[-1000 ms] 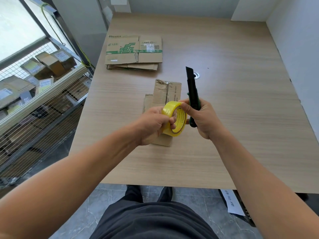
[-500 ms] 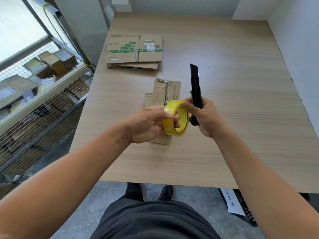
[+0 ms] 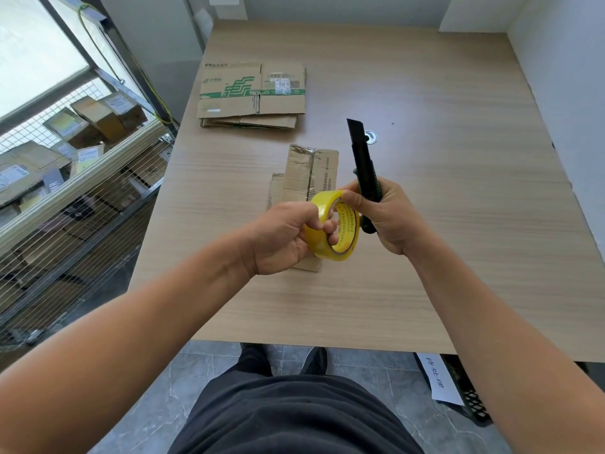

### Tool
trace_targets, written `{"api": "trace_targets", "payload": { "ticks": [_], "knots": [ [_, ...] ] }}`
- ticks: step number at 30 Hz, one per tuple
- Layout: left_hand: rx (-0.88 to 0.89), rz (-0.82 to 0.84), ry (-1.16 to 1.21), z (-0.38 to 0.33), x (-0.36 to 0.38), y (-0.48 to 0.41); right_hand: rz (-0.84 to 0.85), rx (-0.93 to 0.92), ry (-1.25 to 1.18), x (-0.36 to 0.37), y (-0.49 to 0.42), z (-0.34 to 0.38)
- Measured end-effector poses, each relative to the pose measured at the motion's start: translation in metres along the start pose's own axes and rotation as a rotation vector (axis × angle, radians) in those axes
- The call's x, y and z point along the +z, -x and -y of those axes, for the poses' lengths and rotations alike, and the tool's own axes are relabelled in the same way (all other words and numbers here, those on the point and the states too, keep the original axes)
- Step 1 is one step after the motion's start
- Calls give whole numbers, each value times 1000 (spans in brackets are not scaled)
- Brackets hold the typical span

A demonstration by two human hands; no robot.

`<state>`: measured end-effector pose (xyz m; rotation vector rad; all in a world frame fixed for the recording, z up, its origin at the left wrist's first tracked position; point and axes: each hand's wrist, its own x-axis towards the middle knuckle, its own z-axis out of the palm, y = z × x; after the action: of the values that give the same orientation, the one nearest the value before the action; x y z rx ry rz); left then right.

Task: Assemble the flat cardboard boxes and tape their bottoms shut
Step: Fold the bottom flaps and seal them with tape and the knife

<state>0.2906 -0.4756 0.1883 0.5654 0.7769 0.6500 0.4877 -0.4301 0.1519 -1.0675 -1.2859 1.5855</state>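
Observation:
My left hand (image 3: 281,237) grips a yellow roll of tape (image 3: 332,231), fingers curled through its core. My right hand (image 3: 381,214) holds a dark green utility knife (image 3: 363,168) pointing up and away, while its thumb and forefinger pick at the top edge of the roll. Both hands hover above a small flat cardboard box (image 3: 311,175) lying on the wooden table (image 3: 442,208); the hands hide its near part. A stack of flat cardboard boxes (image 3: 252,93) with green print lies farther back on the left.
A wire-mesh metal rack (image 3: 75,191) holding several parcels stands close to the table's left edge. White walls bound the table at the back and right. A small round metal fitting (image 3: 370,136) sits in the tabletop. A black crate with a paper label (image 3: 458,391) stands on the floor.
Both hands have shifted slightly together with the tape roll and knife. The right thumb and forefinger keep working at the roll's edge. The boxes have not moved.

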Motion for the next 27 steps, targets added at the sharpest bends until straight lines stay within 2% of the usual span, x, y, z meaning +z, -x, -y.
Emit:
{"api": "trace_targets", "payload": {
  "ticks": [8, 12, 19, 27],
  "knots": [
    [72, -50, -7, 9, 6, 1, 29, -10, 32, -1, 0, 4],
    [53, 58, 77, 5, 3, 4, 23, 9, 17, -3, -1, 5],
    [-1, 7, 123, 6, 4, 3, 17, 17, -3, -4, 2, 2],
    [28, -62, 106, 22, -1, 7, 54, 30, 7, 5, 6, -8]
  ]
}}
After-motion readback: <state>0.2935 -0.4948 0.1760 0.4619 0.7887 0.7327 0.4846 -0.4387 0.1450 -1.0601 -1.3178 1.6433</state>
